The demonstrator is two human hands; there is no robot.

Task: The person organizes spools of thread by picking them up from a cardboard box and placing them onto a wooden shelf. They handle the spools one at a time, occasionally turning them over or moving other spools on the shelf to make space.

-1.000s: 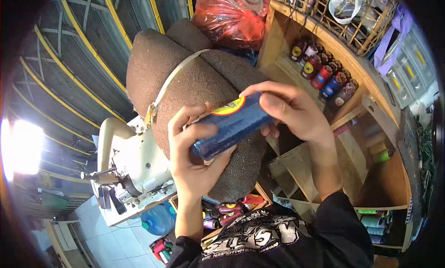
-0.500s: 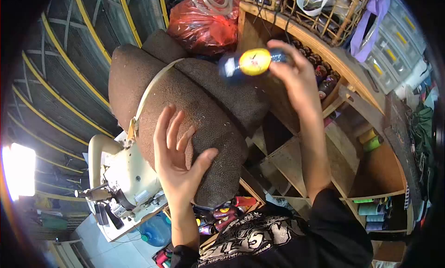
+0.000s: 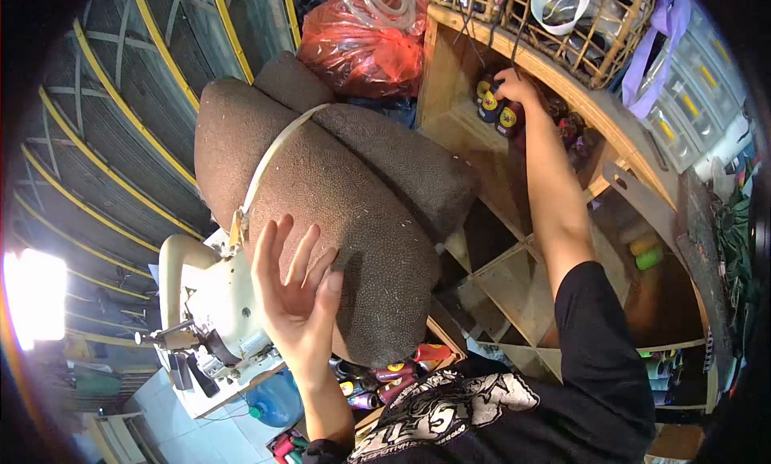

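My right hand [image 3: 518,88] reaches into the upper wooden shelf compartment, its fingers closed around the end of a dark thread spool [image 3: 489,105] with a yellow label. Another dark spool [image 3: 509,120] with a similar label lies beside it, and part of the row is hidden by my hand and forearm. Palm up, my left hand [image 3: 295,299] is open with its fingers apart and holds nothing. It is in front of a large rolled sheet of brown, pebbled material [image 3: 361,215], which a pale strap [image 3: 269,160] binds.
A cream sewing machine [image 3: 221,303] stands at the left. Behind the roll is a red plastic bag [image 3: 361,46]. A wicker basket [image 3: 598,59] sits on top of the shelf [image 3: 642,155]. Several spools [image 3: 393,376] lie in a low drawer near my body.
My right hand has carried the dark spool from above the roll, away and to the right, into the shelf compartment. My left hand has shifted slightly left and turned its palm up.
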